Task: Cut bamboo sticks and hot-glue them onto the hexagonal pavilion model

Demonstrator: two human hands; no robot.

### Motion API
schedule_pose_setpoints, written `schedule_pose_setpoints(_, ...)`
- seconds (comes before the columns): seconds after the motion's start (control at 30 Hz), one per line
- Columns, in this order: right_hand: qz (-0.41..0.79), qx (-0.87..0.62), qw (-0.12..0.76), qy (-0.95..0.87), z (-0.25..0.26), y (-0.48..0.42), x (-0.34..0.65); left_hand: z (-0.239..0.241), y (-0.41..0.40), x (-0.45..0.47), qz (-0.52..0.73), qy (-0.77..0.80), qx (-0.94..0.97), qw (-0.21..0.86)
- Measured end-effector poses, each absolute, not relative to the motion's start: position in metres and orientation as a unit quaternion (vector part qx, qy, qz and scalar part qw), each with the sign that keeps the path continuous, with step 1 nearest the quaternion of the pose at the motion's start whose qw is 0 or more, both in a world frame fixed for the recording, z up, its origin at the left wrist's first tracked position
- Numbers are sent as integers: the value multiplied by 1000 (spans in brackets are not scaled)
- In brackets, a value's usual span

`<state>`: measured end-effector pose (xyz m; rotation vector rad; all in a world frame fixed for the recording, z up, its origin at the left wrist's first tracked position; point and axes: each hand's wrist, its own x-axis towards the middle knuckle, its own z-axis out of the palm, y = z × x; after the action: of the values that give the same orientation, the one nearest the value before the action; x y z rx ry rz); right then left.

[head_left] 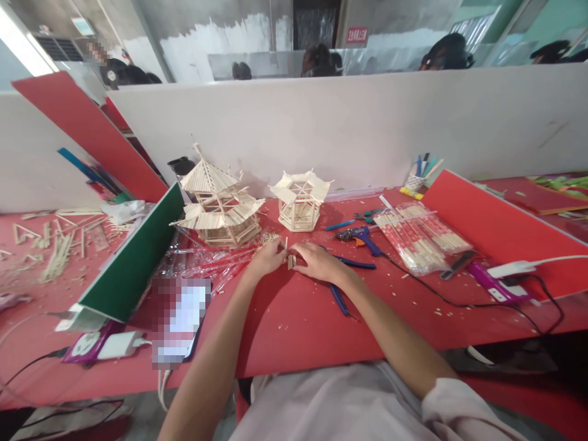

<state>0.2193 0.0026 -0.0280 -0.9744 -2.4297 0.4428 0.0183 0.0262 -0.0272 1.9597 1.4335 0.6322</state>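
My left hand [270,256] is closed in a pinch on a short thin wooden stick [286,242], which stands nearly upright at its fingertips. My right hand [316,260] is closed too, its fingertips and thumb around small wooden pieces [292,263] low over the table. Just behind the hands stands a small six-sided pavilion model [301,211] made of sticks. To its left is a taller, two-tiered stick pavilion [220,211] with a pointed roof. Blue-handled pliers [339,299] lie partly hidden under my right hand and forearm.
A glue gun [362,237] with a black cord lies to the right, beside bagged chopsticks [418,236]. Power strips [498,283] and a red board [514,226] are farther right. Clear plastic wrappers [184,260], a phone [184,318] and a green board [138,263] lie left.
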Motion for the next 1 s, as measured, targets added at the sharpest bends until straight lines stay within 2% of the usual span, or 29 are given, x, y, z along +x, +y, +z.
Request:
schedule_pose_setpoints(0.4, 173, -350, 254, -885, -32, 4, 218, -27, 28, 18, 255, 539, 732, 329)
schedule_pose_setpoints(0.7, 156, -360, 239, -888, -36, 5, 218, -36, 26, 12, 250, 552, 695, 388)
schedule_pose_setpoints(1.0, 164, -337, 245, -894, -39, 7, 215, -37, 30, 11, 274, 554, 685, 387)
